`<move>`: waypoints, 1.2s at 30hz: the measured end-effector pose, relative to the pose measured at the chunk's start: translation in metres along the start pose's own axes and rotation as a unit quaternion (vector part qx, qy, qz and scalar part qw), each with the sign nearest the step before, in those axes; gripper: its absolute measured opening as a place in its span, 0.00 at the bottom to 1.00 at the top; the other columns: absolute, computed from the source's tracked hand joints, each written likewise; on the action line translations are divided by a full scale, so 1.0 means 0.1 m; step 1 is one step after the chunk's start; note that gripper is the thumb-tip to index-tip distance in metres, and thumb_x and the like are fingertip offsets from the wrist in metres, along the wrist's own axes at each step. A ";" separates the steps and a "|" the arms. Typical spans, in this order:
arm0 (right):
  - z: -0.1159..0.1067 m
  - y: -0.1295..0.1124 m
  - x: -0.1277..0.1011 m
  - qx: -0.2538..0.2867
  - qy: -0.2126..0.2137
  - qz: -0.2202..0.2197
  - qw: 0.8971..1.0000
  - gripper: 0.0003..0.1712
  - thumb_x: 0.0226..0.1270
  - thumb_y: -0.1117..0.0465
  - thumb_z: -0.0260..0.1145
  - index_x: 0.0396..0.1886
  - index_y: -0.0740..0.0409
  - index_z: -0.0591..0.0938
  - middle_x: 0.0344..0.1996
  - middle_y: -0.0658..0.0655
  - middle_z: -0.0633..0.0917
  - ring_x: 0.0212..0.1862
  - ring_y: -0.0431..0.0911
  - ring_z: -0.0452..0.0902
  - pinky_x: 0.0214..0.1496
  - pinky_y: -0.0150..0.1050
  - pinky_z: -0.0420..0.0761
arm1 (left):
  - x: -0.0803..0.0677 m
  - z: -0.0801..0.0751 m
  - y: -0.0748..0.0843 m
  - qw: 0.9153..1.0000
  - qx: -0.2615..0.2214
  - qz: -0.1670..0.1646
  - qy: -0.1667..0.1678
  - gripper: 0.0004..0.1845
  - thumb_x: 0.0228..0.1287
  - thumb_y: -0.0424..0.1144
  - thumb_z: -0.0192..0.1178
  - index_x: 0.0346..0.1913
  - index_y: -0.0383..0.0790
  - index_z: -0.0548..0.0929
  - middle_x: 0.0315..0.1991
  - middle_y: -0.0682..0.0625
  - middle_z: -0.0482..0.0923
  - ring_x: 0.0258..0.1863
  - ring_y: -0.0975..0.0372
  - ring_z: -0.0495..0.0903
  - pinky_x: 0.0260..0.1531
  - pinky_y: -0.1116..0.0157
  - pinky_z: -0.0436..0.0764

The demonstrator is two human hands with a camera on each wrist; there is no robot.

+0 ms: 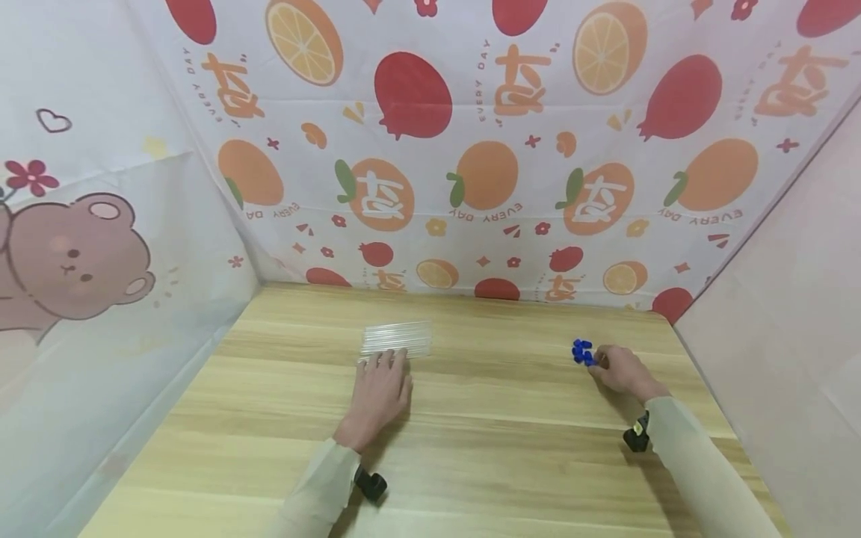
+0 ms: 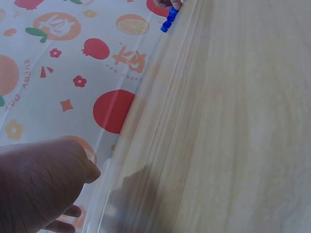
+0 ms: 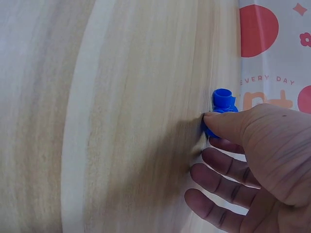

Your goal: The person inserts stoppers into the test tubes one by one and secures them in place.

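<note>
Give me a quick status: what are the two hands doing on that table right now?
Left hand flat, fingertips touching the clear tubes. Right hand touching the blue caps; grip unclear. Nothing between them on the wooden table.

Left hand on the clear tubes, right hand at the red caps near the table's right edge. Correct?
Not quite: the caps are blue, not red, as the head and right wrist views show. The rest holds: left hand touches the clear tubes, right hand is at the caps near the table's right edge.
</note>
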State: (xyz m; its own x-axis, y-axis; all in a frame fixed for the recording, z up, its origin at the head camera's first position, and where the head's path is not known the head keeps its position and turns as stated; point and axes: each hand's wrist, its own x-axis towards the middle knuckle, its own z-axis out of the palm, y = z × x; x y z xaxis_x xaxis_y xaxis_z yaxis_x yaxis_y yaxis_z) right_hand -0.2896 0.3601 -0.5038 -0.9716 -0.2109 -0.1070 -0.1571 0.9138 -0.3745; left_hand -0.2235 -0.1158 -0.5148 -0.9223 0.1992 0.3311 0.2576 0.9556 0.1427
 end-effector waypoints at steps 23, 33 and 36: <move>-0.46 -0.24 0.01 -0.027 0.045 -0.053 0.997 0.15 0.68 0.59 0.67 0.41 0.70 0.83 0.35 0.65 0.86 0.38 0.54 0.82 0.42 0.53 0.84 | 0.02 -0.03 -0.09 1.000 0.006 0.005 0.006 0.27 0.69 0.44 0.61 0.66 0.36 0.72 0.59 0.33 0.80 0.57 0.39 0.78 0.53 0.41 0.81; -0.63 -0.42 0.16 -0.010 0.061 -0.070 0.996 0.12 0.70 0.59 0.66 0.41 0.67 0.84 0.35 0.63 0.86 0.37 0.51 0.81 0.38 0.49 0.82 | 0.03 -0.02 -0.11 1.000 0.012 0.007 0.009 0.26 0.68 0.44 0.62 0.65 0.36 0.73 0.58 0.33 0.80 0.56 0.40 0.79 0.51 0.42 0.82; -0.66 -0.50 0.21 -0.004 0.065 -0.076 0.995 0.10 0.70 0.60 0.66 0.39 0.65 0.84 0.35 0.62 0.86 0.36 0.50 0.81 0.36 0.45 0.82 | 0.03 -0.03 -0.12 1.000 0.012 0.008 0.008 0.26 0.68 0.43 0.62 0.64 0.36 0.73 0.57 0.33 0.80 0.55 0.40 0.79 0.50 0.42 0.82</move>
State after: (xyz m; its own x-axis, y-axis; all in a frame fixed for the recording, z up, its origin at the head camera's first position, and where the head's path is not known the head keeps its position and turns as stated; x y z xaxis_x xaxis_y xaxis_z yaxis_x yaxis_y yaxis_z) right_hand -0.3135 0.3328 -0.4259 -0.9508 -0.3016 0.0705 -0.3057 0.8772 -0.3703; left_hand -0.2287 -0.1271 -0.5129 -0.9128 0.2119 0.3491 0.2660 0.9572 0.1145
